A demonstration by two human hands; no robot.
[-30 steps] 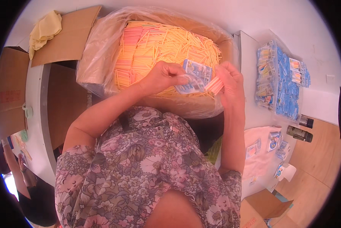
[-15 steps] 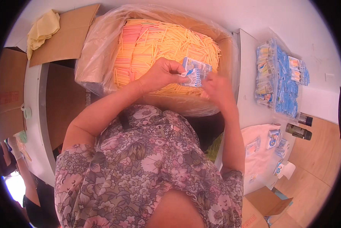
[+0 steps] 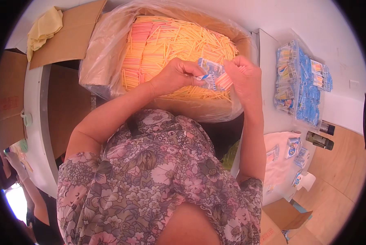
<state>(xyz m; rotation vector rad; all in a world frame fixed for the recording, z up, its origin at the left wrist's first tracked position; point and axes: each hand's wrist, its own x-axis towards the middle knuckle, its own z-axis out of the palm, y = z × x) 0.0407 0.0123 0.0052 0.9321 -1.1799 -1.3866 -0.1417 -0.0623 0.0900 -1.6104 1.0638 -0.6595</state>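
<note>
From where I stand, the small clear packet (image 3: 210, 67) with blue-striped edges is up over the near right part of a carton (image 3: 183, 107), between the person's two hands. Its striped far edge runs left to right, dipping slightly toward the right; the near part is bunched, so its long axis is hard to judge from here. Beside it, a short bundle of pale pink and orange sticks (image 3: 223, 83) slants, its lower end pointing left and toward the person, right against the packet.

The carton's near wall lies below the hands and its right wall just beside the right one. Past that wall is a bare strip of desk (image 3: 268, 61), then a stack of blue-striped packets (image 3: 309, 92). Loose sticks (image 3: 179, 41) fill the carton beneath.

The left hand (image 3: 183, 76) has thumb and fingers pinched on the packet's near left side, its forearm crossing the carton's near edge diagonally. The right hand (image 3: 244, 77) is curled, fingers closed round the sticks, its forearm rising almost straight from the elbow.
</note>
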